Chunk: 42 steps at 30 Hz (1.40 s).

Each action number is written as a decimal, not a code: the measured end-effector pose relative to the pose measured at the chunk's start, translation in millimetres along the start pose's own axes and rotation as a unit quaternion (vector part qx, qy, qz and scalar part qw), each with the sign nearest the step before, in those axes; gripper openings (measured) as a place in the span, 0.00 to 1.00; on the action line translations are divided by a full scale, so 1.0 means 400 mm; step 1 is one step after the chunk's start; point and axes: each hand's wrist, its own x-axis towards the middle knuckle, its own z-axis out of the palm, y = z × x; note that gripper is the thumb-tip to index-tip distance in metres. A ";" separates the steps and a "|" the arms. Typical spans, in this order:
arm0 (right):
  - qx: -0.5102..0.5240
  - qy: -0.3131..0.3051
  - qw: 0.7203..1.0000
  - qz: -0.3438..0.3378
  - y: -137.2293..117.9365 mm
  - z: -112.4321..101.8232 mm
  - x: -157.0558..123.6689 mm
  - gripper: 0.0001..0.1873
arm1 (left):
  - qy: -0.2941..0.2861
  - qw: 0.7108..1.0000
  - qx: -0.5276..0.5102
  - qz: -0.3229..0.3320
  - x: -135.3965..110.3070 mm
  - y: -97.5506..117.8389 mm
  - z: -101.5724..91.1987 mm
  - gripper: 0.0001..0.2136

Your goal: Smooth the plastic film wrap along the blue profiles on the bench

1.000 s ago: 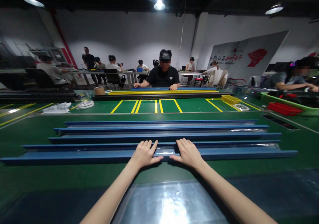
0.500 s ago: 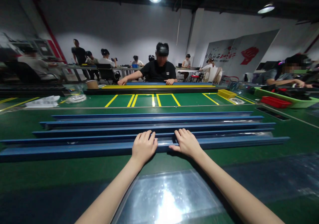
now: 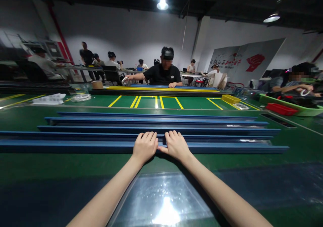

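A long blue U-shaped channel lies across the green table, nearest of several like it. My left hand grips it near its middle, fingers over the top and pressed together. Close beside it, my right hand holds the same channel, fingers over it and thumb along the near wall, pointing left. Only a narrow gap separates the two hands. Fingers and palms hide the stretch of channel beneath them. Just behind lie more blue channels, parallel to it.
A clear plastic sheet lies in front of me, under my forearms. Beyond the channels are yellow tape marks, a yellow tray, a red tray and a phone. A co-worker sits opposite, holding a white ring.
My right hand has slid left along the channel, closer to my left hand. The view has shifted slightly. The co-worker opposite now holds up a white ring.
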 end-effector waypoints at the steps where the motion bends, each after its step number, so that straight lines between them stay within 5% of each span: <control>1: 0.005 0.003 1.000 -0.002 -0.010 0.000 0.005 0.37 | -0.001 1.000 0.002 -0.005 -0.002 -0.007 -0.001 0.14; 5: 0.036 0.015 0.999 -0.012 -0.014 0.000 0.008 0.32 | -0.009 1.000 0.009 -0.022 -0.008 -0.027 -0.007 0.14; 10: 0.087 0.013 0.993 -0.076 0.073 0.008 -0.022 0.25 | -0.014 1.000 0.014 -0.024 -0.007 -0.027 -0.008 0.14; 18: 0.029 0.042 0.997 0.065 0.357 0.040 -0.177 0.23 | -0.014 1.000 0.008 -0.027 -0.009 -0.025 -0.006 0.14; 22: 0.024 0.076 0.987 0.139 0.439 0.063 -0.231 0.21 | -0.019 0.999 0.000 -0.030 -0.006 -0.023 -0.008 0.14; 35: -0.006 0.103 0.978 0.182 0.421 0.074 -0.220 0.22 | -0.006 0.999 -0.020 -0.028 -0.002 -0.012 -0.009 0.14; 42: -0.002 0.097 0.983 0.157 0.312 0.053 -0.175 0.21 | 0.021 0.999 -0.033 0.014 0.001 0.005 -0.014 0.14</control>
